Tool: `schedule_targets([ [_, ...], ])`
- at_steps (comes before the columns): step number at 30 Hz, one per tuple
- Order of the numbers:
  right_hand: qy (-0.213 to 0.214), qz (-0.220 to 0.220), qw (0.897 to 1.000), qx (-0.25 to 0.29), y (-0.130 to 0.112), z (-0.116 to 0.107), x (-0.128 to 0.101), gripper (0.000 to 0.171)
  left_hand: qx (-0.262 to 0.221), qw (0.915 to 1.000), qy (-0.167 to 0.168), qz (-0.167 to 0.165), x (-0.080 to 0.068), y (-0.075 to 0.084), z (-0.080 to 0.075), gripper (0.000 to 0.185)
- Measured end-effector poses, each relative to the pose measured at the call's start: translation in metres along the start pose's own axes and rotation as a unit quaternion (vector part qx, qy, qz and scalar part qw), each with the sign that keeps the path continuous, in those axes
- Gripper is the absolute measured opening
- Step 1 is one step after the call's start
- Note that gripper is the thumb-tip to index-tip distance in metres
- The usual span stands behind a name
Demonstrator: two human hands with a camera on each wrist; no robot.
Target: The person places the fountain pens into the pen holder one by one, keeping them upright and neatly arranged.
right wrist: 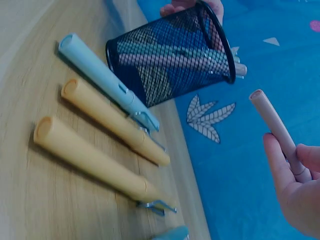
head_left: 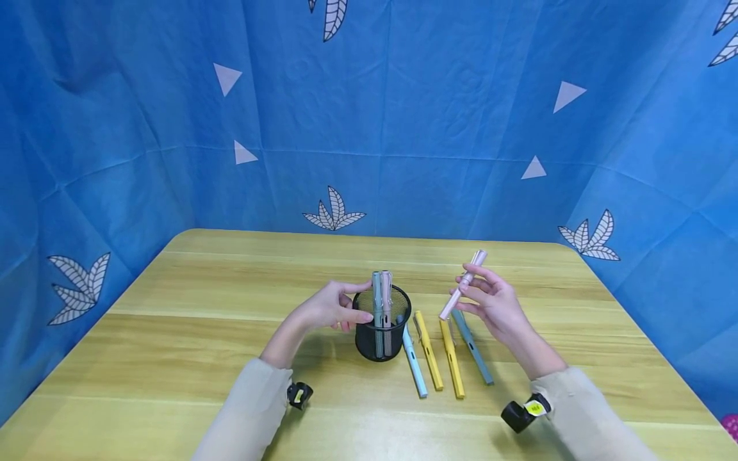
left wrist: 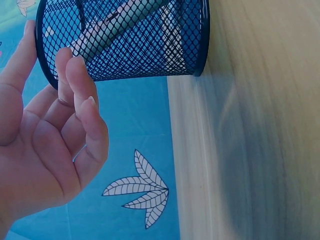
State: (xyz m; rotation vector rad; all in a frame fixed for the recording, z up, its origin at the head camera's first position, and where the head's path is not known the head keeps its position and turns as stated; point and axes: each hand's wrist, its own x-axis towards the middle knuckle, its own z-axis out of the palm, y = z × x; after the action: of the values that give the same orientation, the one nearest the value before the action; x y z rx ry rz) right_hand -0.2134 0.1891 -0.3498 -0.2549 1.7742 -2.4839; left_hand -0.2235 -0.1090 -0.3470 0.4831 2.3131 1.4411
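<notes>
A black mesh pen holder (head_left: 369,342) stands upright on the table, with a teal pen (head_left: 377,298) and a pale pink pen (head_left: 387,298) leaning inside it. My left hand (head_left: 331,307) grips its rim from the left, thumb and fingertips at the top edge. To the right of the holder, my right hand (head_left: 492,301) pinches another pale pink pen (right wrist: 275,120) between thumb and fingers, tilted and raised above the table. Below it lie a light blue pen (head_left: 414,365), two yellow pens (head_left: 429,355) and a dark teal pen (head_left: 474,349), roughly side by side.
The wooden table (head_left: 190,307) ends at the back against a blue curtain (head_left: 426,96) with leaf and triangle prints. The light blue pen lies close against the holder's right side. Each forearm wears a small black camera (head_left: 298,395) at the wrist.
</notes>
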Motion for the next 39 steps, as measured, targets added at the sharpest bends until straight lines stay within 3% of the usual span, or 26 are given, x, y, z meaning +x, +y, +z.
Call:
schedule_targets([
  [14, 0.039, -0.077, 0.996, 0.015, 0.006, 0.036, 0.0, 0.036, 0.001, 1.0, -0.004, 0.001, 0.001, 0.001, 0.0, 0.067],
  [20, 0.014, -0.136, 0.991, -0.002, 0.017, 0.046, 0.003, 0.036, 0.002, 1.0, -0.004, 0.005, 0.002, 0.0, 0.0, 0.067],
  [21, -0.007, -0.153, 0.988, 0.008, 0.029, 0.038, 0.011, 0.035, 0.002, 1.0, -0.004, 0.005, 0.002, -0.001, 0.0, 0.067],
  [26, -0.029, -0.191, 0.981, -0.023, 0.037, 0.046, 0.011, 0.032, 0.0, 1.0, -0.002, 0.004, 0.001, -0.001, 0.001, 0.067],
  [32, -0.008, -0.187, 0.979, -0.079, 0.029, 0.067, 0.002, 0.035, 0.003, 1.0, -0.001, 0.002, 0.0, -0.002, 0.001, 0.067],
  [39, -0.03, -0.222, 0.966, -0.131, 0.035, 0.073, 0.003, 0.028, 0.009, 0.9999, -0.002, 0.008, 0.001, -0.002, 0.001, 0.067],
])
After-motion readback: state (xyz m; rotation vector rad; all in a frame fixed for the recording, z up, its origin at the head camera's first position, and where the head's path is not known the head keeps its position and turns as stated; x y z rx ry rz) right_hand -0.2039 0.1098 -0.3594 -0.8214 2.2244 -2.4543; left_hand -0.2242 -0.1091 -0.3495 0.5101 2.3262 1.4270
